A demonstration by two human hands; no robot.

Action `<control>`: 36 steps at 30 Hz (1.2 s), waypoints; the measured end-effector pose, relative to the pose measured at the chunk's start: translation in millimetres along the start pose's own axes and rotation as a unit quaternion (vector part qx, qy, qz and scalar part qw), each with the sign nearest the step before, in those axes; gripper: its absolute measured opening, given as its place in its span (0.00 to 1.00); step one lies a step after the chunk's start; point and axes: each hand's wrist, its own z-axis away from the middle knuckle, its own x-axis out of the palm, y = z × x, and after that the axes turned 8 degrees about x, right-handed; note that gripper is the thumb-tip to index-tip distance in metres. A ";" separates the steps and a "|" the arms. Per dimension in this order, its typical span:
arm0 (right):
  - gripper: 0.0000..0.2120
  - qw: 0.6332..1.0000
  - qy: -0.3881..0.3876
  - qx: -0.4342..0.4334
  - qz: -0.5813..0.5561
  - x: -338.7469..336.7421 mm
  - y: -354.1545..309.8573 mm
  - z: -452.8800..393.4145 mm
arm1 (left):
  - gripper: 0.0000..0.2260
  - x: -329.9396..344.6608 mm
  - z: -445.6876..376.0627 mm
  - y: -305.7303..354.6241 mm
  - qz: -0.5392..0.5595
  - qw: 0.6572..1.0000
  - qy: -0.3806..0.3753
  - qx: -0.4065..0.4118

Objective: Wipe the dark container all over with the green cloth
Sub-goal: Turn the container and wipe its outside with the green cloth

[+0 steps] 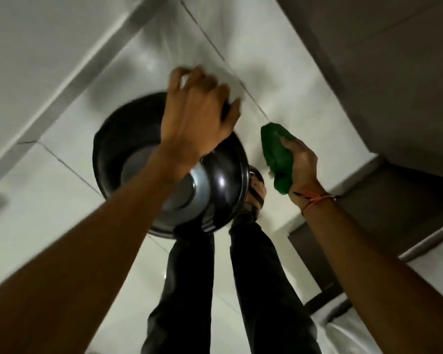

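Observation:
A dark round container [118, 146] with a glossy black side and a silvery base hangs above the floor, tilted so its base faces me. My left hand [197, 116] grips its far rim from above, and the forearm crosses over the base. My right hand [301, 167] is to the right of the container, apart from it, closed around a bunched green cloth [276, 154]. The cloth is not touching the container. The picture is blurred by motion.
Pale glossy floor tiles [49, 213] lie below. My legs in dark trousers [256, 290] and a sandalled foot [255, 192] stand under the container. A grey wall or cabinet [394, 72] rises on the right, with a ledge [420, 238] and a white surface at the lower right.

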 end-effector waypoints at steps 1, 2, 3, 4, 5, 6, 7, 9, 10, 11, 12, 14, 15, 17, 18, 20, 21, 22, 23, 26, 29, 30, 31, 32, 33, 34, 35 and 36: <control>0.18 0.999 -0.029 -0.015 -0.009 15.4 0.5 11.5 | 0.21 -6.5 25.3 -10.3 0.008 0.999 0.045 -0.026; 0.17 0.998 -0.060 -0.036 -0.002 29.9 0.8 23.7 | 0.19 -9.9 53.9 -19.5 0.018 0.994 0.093 -0.050; 0.17 0.993 -0.095 -0.062 0.022 45.3 2.7 35.4 | 0.18 -12.9 81.7 -28.7 0.033 0.987 0.137 -0.072; 0.17 0.985 -0.131 -0.094 0.057 59.7 6.8 47.3 | 0.19 -13.9 107.0 -36.4 0.050 0.980 0.167 -0.096; 0.17 0.974 -0.168 -0.121 0.093 74.0 14.1 58.2 | 0.19 -12.8 127.4 -44.1 0.062 0.974 0.183 -0.118; 0.17 0.959 -0.205 -0.145 0.130 87.8 24.0 67.6 | 0.20 -10.2 141.4 -50.9 0.067 0.969 0.196 -0.132; 0.17 0.936 -0.243 -0.183 0.179 100.9 37.4 74.6 | 0.21 -5.9 150.9 -57.8 0.068 0.965 0.212 -0.137; 0.17 0.861 -0.288 -0.288 0.305 124.8 62.7 79.9 | 0.23 2.2 161.9 -70.0 0.077 0.959 0.241 -0.127; 0.17 0.812 -0.294 -0.355 0.360 135.5 73.3 70.8 | 0.23 5.8 166.0 -77.2 0.087 0.958 0.247 -0.120; 0.17 0.770 -0.289 -0.407 0.397 146.4 81.5 54.5 | 0.24 9.6 171.0 -85.2 0.095 0.957 0.250 -0.113; 0.17 0.752 -0.264 -0.430 0.425 156.2 84.0 33.6 | 0.24 13.1 176.3 -91.0 0.096 0.957 0.254 -0.104; 0.16 0.780 -0.186 -0.392 0.450 180.7 80.2 -14.6 | 0.25 18.8 187.8 -95.3 0.087 0.959 0.255 -0.092; 0.16 0.811 -0.144 -0.340 0.454 191.6 70.7 -35.1 | 0.25 19.9 188.6 -92.6 0.085 0.959 0.256 -0.087; 0.16 0.851 -0.139 -0.241 0.445 210.8 54.0 -56.2 | 0.26 21.6 182.1 -84.2 0.084 0.955 0.267 -0.097; 0.16 0.851 -0.171 -0.227 0.442 218.3 52.0 -52.6 | 0.26 21.4 177.0 -81.4 0.089 0.951 0.272 -0.113; 0.14 0.814 -0.264 -0.260 0.446 221.9 57.9 -13.3 | 0.27 18.1 169.0 -77.3 0.098 0.941 0.284 -0.156; 0.15 0.777 -0.317 -0.297 0.456 215.3 65.9 11.8 | 0.28 16.6 169.0 -74.9 0.102 0.936 0.287 -0.176; 0.15 0.736 -0.359 -0.339 0.463 204.1 76.2 32.0 | 0.28 16.0 172.8 -72.2 0.106 0.934 0.284 -0.187; 0.16 0.699 -0.388 -0.370 0.473 194.3 80.9 44.2 | 0.29 15.3 176.3 -70.2 0.109 0.935 0.283 -0.186; 0.15 0.695 -0.351 -0.403 0.481 194.3 69.4 7.1 | 0.30 16.6 182.5 -68.8 0.104 0.947 0.270 -0.143; 0.15 0.783 -0.202 -0.313 0.498 225.6 45.2 -54.5 | 0.30 16.0 167.3 -74.6 0.108 0.948 0.275 -0.120; 0.16 0.794 -0.185 -0.268 0.514 234.7 41.9 -65.7 | 0.31 15.0 159.9 -76.0 0.110 0.947 0.278 -0.120; 0.16 0.793 -0.192 -0.240 0.525 241.2 40.1 -66.3 | 0.31 13.1 153.2 -77.3 0.111 0.946 0.279 -0.126; 0.14 0.789 -0.222 -0.237 0.521 243.5 40.2 -61.3 | 0.31 11.3 148.6 -78.6 0.112 0.945 0.276 -0.138; 0.13 0.781 -0.272 -0.237 0.510 243.2 39.2 -44.0 | 0.30 9.0 146.0 -80.7 0.116 0.944 0.269 -0.153; 0.13 0.774 -0.314 -0.236 0.497 236.6 40.3 -22.0 | 0.30 7.4 144.7 -82.1 0.125 0.942 0.261 -0.172; 0.12 0.765 -0.349 -0.231 0.489 224.2 41.2 6.4 | 0.29 7.1 144.7 -83.2 0.139 0.939 0.251 -0.188; 0.13 0.754 -0.365 -0.251 0.485 204.5 48.9 26.5 | 0.28 7.4 146.8 -83.7 0.147 0.937 0.241 -0.204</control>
